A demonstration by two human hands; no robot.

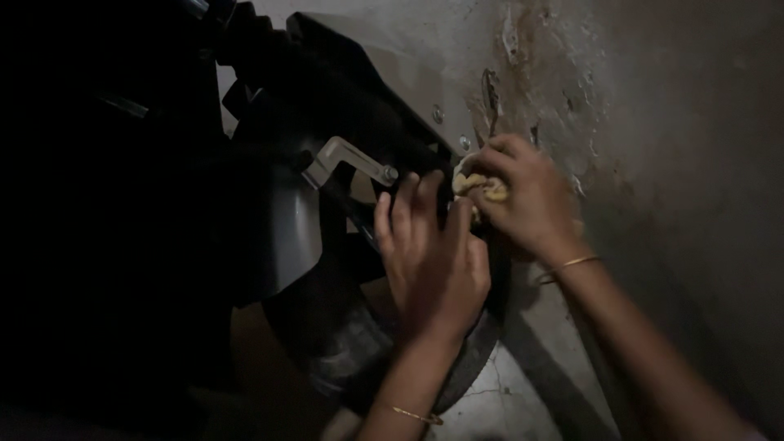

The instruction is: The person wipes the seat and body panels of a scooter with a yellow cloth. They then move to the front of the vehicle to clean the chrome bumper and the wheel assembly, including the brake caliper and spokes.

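Yellow crumpled cloth [482,189] is pinched in right hand [527,200] fingers beside dark rubber tyre [359,343]; left hand [433,261] fingers are spread on it. Cloth could be snagged there.

My left hand [431,253] flat, fingers spread and pointing up, wrist straight, my right hand [523,200] just beside it, fingers curled tight in a pinch, both forearms reaching forward

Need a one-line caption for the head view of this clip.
Right hand presses a yellowish cloth against a dark vehicle's rear panel; left hand braces beside it, above the tyre.
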